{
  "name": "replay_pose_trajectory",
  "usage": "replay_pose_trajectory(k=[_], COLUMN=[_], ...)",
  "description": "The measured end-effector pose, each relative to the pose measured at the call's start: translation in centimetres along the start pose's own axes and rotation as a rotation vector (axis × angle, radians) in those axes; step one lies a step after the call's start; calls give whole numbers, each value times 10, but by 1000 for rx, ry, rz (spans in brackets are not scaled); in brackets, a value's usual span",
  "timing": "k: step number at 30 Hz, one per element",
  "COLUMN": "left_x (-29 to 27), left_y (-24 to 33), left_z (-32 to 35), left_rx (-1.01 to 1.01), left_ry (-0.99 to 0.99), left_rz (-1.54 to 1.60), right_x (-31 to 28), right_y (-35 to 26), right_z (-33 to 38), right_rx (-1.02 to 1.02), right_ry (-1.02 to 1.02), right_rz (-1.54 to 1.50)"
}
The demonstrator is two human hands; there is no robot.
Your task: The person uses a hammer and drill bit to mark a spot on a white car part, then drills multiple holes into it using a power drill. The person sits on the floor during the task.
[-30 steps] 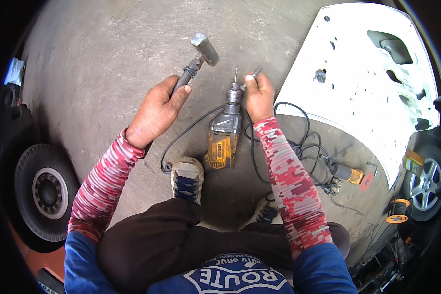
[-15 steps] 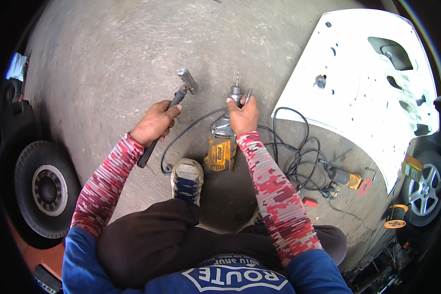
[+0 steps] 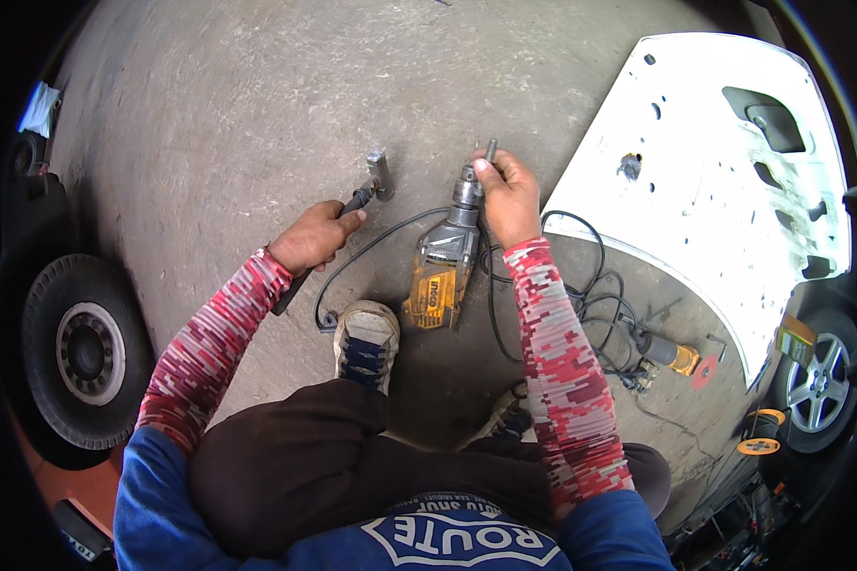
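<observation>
Your left grip (image 3: 311, 238) is clenched around the hammer (image 3: 361, 196), to the left of the yellow-and-grey drill (image 3: 445, 259) on the floor (image 3: 248, 114). Your right grip (image 3: 511, 200) pinches a short metal rod (image 3: 491, 149) beside the drill's chuck (image 3: 466, 192); from this view, whether rod and chuck touch cannot be confirmed.

Bold white lettering (image 3: 461, 539) within a white outline on a blue shirt (image 3: 328, 550), smaller white lettering above it, dark lettering (image 3: 436, 289) on the drill's (image 3: 443, 257) yellow housing.
</observation>
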State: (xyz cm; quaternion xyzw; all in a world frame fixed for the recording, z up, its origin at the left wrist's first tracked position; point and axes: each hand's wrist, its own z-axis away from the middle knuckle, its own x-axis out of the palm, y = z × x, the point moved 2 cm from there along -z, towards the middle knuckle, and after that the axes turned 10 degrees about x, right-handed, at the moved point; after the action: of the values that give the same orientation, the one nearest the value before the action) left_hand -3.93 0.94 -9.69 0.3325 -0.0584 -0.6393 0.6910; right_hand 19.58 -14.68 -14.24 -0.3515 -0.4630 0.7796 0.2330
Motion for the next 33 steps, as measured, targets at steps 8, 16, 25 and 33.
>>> replay_pose_trajectory(k=[8, 16, 25, 33], left_x=[-3, -11, 9, -20], left_y=[6, 67, 112, 122], left_z=[3, 29, 39, 50], left_rx=[51, 333, 796, 793], left_ry=[19, 154, 349, 380], left_rz=[17, 20, -217, -70], right_x=[6, 2, 10, 10], right_y=[-6, 11, 16, 17], right_z=[-18, -24, -22, -20], right_rx=[-135, -219, -363, -365], right_ry=[-202, -249, -159, -201], right_rz=[120, 205, 213, 191])
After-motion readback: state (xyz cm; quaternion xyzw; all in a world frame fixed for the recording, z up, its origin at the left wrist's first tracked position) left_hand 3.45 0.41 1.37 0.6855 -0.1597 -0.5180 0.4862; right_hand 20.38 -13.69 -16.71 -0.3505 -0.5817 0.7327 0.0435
